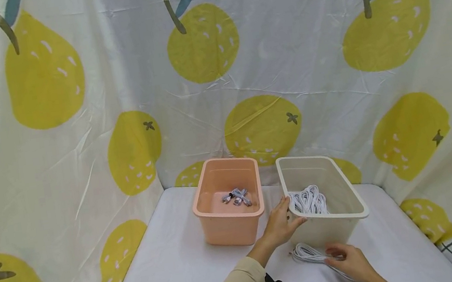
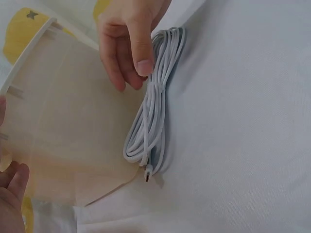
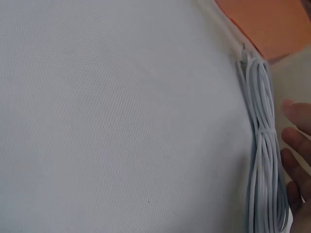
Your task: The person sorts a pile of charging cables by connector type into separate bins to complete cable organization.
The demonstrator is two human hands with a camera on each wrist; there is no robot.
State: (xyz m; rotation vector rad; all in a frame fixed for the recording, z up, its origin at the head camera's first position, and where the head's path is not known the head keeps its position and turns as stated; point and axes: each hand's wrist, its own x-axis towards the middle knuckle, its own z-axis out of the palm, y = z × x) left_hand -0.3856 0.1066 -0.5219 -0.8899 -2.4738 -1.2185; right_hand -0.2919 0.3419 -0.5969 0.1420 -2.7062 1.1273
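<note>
Now we see the left hand (image 1: 281, 224) gripping the near rim of the white bin (image 1: 350, 196), thumb hooked inside, fingers curled on the outer wall. The right hand (image 1: 351, 261) pinches a bundled white cable (image 1: 308, 252) lying on the white tablecloth (image 1: 175, 270), just in front of that bin — thumb and fingers closed on the coil. More white cables (image 1: 308, 201) lie inside it. The pink bin (image 1: 227, 200) beside it holds, probably, smaller grey cables (image 1: 236, 198).
</note>
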